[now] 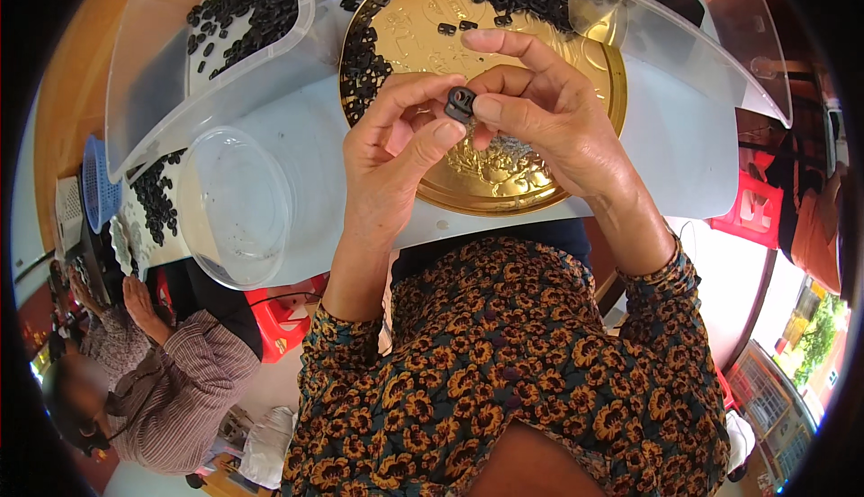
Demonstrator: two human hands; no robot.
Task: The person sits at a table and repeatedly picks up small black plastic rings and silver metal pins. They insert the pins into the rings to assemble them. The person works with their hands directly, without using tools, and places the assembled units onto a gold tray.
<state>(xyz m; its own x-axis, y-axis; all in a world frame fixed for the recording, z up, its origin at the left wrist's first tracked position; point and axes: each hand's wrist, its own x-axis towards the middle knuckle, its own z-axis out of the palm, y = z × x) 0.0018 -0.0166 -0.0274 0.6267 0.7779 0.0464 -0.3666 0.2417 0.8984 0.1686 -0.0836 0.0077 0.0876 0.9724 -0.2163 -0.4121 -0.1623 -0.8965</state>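
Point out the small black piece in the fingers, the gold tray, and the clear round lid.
small black piece [460, 103], head view, its middle between the fingertips.
gold tray [504, 189], head view, bare embossed bottom near the rim.
clear round lid [236, 207], head view, its centre.

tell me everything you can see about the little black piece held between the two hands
The small black piece looks like moulded plastic, blocky, with a hole or slot on its near face. It is pinched between the left hand thumb and the right hand thumb and fingers, held above the round gold tray. Finer detail is too small to tell.
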